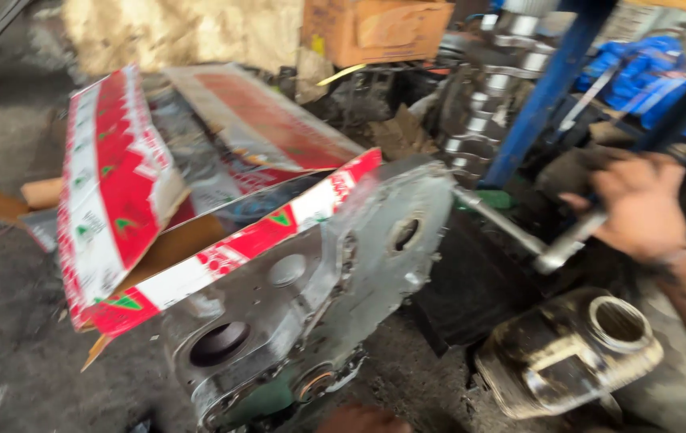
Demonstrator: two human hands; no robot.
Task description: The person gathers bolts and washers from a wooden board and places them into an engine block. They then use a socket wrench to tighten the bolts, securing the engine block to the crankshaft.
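My right hand (641,204) grips the handle of a long metal wrench (519,232) whose far end reaches the right edge of a large grey metal engine cover (319,297). The cover has several round holes and stands tilted on the ground at the centre. My left hand (363,418) shows only as a blurred sliver at the bottom edge, just below the cover; whether it holds anything cannot be told.
A torn red and white cardboard box (119,200) lies against the cover's left side. A dirty cylindrical metal part (567,353) lies at lower right. A blue steel frame leg (543,96), a crankshaft (479,104) and a brown carton (375,28) stand behind.
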